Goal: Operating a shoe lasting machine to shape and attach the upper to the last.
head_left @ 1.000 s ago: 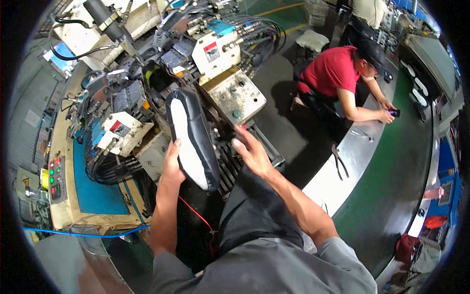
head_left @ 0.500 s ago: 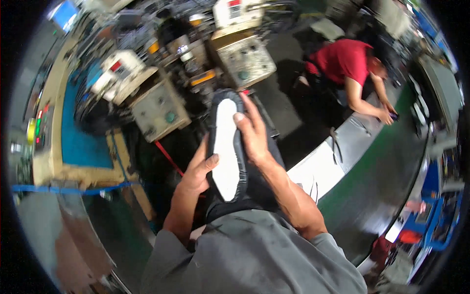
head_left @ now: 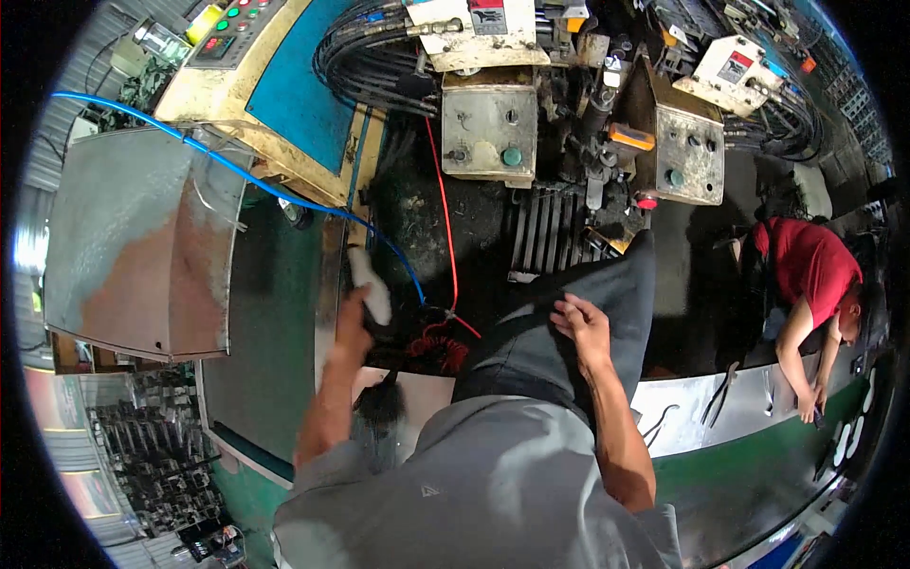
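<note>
Off to the left, my left hand (head_left: 351, 327) has closed on a shoe upper (head_left: 374, 292). Its white bottom faces me, while its black sides blend into the dark background. Motion blurs the fingers a little. My right hand (head_left: 586, 330) hovers over my dark-trousered leg (head_left: 531, 332), with loosely bent fingers apart and nothing in them.
Ahead stands a machine with two worn control boxes (head_left: 488, 133) and a blue hose (head_left: 190, 142) at left. A metal ledge (head_left: 687, 403) carries pliers (head_left: 720, 394). At right, a person in red (head_left: 810, 266) bends over the green belt (head_left: 739, 465), where white-bottomed shoe pieces lie.
My right hand has let go of the shoe upper and drawn back over my leg. My left hand has carried it to the left. The view has turned leftward.
</note>
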### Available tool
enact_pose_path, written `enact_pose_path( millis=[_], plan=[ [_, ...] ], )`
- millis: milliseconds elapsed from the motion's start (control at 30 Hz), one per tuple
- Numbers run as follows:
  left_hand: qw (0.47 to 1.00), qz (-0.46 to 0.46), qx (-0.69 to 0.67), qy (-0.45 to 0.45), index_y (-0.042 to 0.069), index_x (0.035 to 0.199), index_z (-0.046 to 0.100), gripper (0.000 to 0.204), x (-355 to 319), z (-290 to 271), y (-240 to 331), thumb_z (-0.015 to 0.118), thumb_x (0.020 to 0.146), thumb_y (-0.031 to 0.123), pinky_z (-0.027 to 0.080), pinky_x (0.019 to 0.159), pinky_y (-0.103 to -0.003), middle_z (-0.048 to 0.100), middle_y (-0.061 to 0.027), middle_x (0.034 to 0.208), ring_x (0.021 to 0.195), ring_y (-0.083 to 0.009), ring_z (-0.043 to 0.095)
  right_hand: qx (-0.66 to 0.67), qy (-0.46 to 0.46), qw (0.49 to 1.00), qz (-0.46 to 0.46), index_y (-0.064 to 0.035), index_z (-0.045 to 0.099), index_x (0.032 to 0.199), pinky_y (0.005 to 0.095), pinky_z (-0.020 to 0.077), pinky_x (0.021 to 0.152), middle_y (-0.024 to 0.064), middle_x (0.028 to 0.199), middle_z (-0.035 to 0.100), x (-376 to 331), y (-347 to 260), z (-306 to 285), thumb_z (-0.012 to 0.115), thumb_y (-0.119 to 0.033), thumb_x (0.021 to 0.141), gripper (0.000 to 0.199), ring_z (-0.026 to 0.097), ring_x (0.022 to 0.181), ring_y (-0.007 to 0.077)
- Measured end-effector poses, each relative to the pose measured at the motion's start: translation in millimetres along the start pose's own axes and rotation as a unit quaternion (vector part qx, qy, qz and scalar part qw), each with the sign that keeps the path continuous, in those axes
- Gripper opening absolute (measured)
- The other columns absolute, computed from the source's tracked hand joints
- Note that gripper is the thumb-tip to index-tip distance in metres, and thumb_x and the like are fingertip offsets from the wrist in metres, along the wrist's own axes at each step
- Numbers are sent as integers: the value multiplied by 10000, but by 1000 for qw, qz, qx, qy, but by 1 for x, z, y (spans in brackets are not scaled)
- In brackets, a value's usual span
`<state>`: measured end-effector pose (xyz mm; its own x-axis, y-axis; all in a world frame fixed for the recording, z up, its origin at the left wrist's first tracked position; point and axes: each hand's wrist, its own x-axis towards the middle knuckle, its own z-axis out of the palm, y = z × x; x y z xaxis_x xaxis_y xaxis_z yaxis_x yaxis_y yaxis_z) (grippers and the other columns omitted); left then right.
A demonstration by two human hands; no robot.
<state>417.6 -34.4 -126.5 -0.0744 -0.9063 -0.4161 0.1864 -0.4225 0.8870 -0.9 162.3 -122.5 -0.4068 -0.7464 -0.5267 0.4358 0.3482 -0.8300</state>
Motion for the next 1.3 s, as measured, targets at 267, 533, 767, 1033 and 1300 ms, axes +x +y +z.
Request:
enact_pose_path(
  millis=[267,533,767,1033,1300],
  plan=[
    [829,184,495,185,97,1516,597,671,173,-180,66,762,871,180,556,1003,-493,721,-255,1248,1133,-414,678,-47,-6,999,13,57,584,1442,392,601,992,203,1331,712,6,3,-20,626,-240,1101,454,749,1106,279],
    [949,108,150,-256,22,1228,747,362,125,88,-110,751,867,53,553,747,-317,727,-37,964,876,-144,676,-223,87,968,-77,64,704,1295,392,600,894,213,1200,770,15,-3,-53,629,-143,1066,317,770,1008,277],
    [624,158,616,-454,29,1114,729,243,-4,279,-229,574,950,121,548,992,-564,712,-253,1212,1169,-494,666,-380,183,859,-291,34,726,1205,440,573,929,232,1109,759,13,15,-116,624,-20,999,236,742,1030,395],
    [700,130,596,-372,66,1214,773,419,52,235,-237,563,859,142,540,1019,-535,730,-260,1212,1171,-455,687,-392,233,821,-344,-12,741,1138,482,561,897,197,1021,732,14,29,-107,627,14,896,269,704,978,403],
    [810,38,503,-300,47,1187,784,361,133,139,-284,597,882,99,571,1024,-421,776,-182,1204,1168,-367,727,-375,244,817,-363,3,730,1119,471,563,934,185,1026,751,17,21,-93,632,-6,898,241,709,1008,399]
  ],
)
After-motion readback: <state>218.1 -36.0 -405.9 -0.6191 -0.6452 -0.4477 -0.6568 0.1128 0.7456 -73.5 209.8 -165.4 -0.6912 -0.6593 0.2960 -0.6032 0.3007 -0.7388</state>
